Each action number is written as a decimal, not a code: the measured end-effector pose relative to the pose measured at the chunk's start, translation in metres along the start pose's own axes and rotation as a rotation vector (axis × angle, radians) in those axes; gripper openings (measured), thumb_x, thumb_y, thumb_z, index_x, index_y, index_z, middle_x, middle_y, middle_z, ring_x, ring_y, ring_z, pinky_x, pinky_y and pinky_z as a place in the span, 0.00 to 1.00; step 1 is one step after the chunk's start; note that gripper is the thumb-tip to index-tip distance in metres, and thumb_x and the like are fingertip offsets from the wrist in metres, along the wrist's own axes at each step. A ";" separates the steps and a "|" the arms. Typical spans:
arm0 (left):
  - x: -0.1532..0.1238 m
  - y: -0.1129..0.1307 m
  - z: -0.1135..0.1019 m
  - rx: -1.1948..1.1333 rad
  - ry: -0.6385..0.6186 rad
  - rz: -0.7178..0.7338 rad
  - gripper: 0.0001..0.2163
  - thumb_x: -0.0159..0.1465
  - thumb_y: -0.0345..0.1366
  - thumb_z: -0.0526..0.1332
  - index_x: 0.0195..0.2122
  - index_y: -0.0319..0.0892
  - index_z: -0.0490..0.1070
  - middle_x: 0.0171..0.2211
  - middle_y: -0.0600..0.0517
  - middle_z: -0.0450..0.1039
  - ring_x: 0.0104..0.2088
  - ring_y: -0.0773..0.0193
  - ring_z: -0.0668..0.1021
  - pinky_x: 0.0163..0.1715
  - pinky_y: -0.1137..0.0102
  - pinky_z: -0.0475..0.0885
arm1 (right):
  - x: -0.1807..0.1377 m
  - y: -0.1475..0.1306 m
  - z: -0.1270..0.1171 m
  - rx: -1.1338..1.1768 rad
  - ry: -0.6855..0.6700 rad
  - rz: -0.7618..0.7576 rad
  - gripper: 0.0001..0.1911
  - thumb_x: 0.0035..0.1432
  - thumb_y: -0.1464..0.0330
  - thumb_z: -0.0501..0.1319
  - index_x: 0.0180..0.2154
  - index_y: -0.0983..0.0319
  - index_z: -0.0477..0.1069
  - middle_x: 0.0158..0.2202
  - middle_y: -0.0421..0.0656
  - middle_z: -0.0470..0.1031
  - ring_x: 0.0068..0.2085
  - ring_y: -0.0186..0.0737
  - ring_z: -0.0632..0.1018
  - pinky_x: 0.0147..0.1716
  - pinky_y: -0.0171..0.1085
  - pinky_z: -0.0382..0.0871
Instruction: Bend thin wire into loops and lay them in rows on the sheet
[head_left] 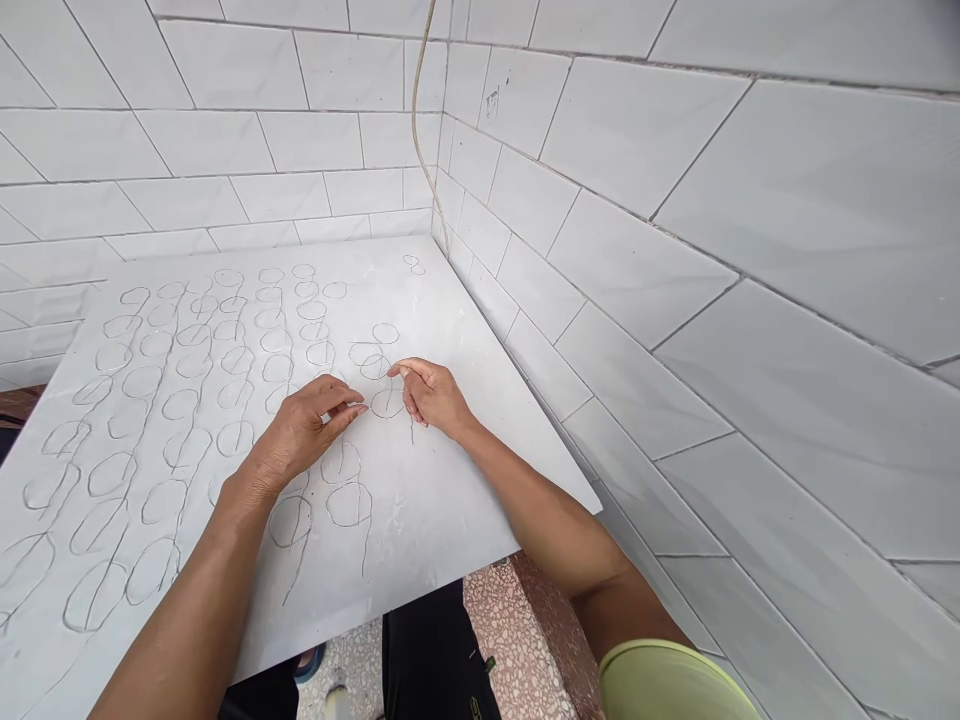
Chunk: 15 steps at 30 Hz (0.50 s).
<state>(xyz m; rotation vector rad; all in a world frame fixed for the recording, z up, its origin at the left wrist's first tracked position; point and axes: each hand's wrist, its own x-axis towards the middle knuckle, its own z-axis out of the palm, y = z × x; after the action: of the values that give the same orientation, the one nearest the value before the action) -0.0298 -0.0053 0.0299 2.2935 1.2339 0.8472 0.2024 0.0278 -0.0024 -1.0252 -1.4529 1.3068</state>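
Rows of thin, dark wire-like loops joined by strands lie on a white board (pixel 480 430). My left hand (pixel 319 420) is just above the board, thumb and fingertips drawn together in a pinch. Anything between those fingertips is too fine to make out. Beside it, my right hand (pixel 435 395) has its index finger and thumb pinched at a thin looped strand (pixel 373 362), the other fingers curled in. Another loop (pixel 386 404) shows between my two hands, with a short tail running below it. Whether the strand is wire or thread, I cannot tell.
White tiled walls (pixel 645 250) meet in a corner behind and to the right of the board. A pale cord (pixel 417 120) hangs down that corner. Below the front edge are my dark-clothed legs (pixel 435 650) and a speckled floor (pixel 495 620).
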 end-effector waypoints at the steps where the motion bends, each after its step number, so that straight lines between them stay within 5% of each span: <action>1: 0.000 0.000 0.001 0.008 0.007 0.012 0.10 0.72 0.43 0.59 0.43 0.48 0.78 0.41 0.49 0.75 0.35 0.64 0.73 0.31 0.69 0.69 | 0.000 0.000 0.000 0.001 -0.003 0.002 0.13 0.70 0.62 0.52 0.45 0.60 0.72 0.17 0.32 0.64 0.15 0.30 0.64 0.12 0.29 0.58; 15: 0.000 0.003 0.033 0.127 0.244 -0.030 0.11 0.72 0.41 0.58 0.35 0.43 0.74 0.32 0.52 0.67 0.31 0.66 0.70 0.30 0.70 0.66 | -0.001 0.002 0.002 -0.069 -0.042 0.083 0.13 0.70 0.62 0.53 0.44 0.60 0.73 0.17 0.33 0.65 0.15 0.30 0.64 0.12 0.29 0.57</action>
<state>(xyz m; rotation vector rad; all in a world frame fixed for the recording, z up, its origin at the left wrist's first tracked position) -0.0060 -0.0086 0.0077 2.3152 1.4591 1.0929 0.2011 0.0263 -0.0042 -1.1194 -1.5101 1.3525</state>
